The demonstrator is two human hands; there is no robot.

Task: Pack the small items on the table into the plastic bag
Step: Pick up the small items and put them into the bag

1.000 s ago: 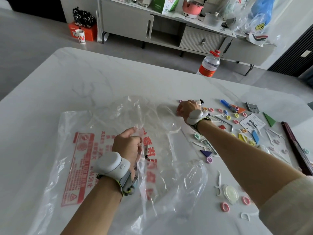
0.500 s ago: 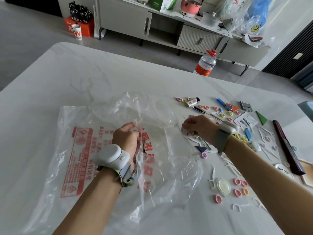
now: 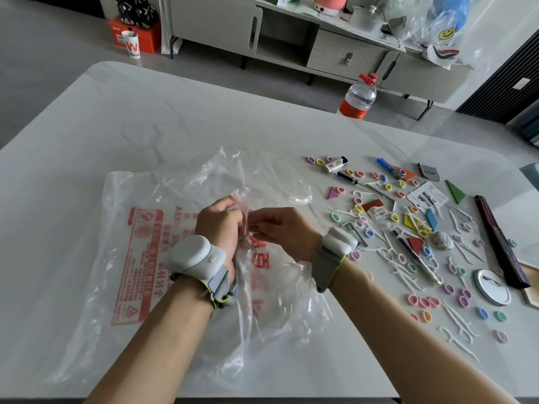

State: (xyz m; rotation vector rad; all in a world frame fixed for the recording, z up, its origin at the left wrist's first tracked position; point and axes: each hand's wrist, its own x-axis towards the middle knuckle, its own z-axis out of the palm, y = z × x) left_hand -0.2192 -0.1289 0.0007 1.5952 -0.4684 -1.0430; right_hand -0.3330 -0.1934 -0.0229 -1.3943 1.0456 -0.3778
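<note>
Right hand (image 3: 281, 230) has come left from the small items (image 3: 408, 221) to the mouth of the plastic bag (image 3: 140, 258), fingers curled, contents impossible to tell. Left hand (image 3: 218, 225) grips the film. Loading step; next calls for letting go inside.

The clear, crumpled plastic bag (image 3: 140, 258) with red print lies spread on the table (image 3: 145, 118), mostly left of and below the left grip (image 3: 218, 225), which pinches up a fold of its film. The right grip (image 3: 285, 231) meets that fold from the other side. The small items (image 3: 415, 244), among them pastel rings (image 3: 424, 302), white floss picks (image 3: 459, 317) and a screwdriver (image 3: 348, 177), lie scattered right of the right grip, outside the bag.
</note>
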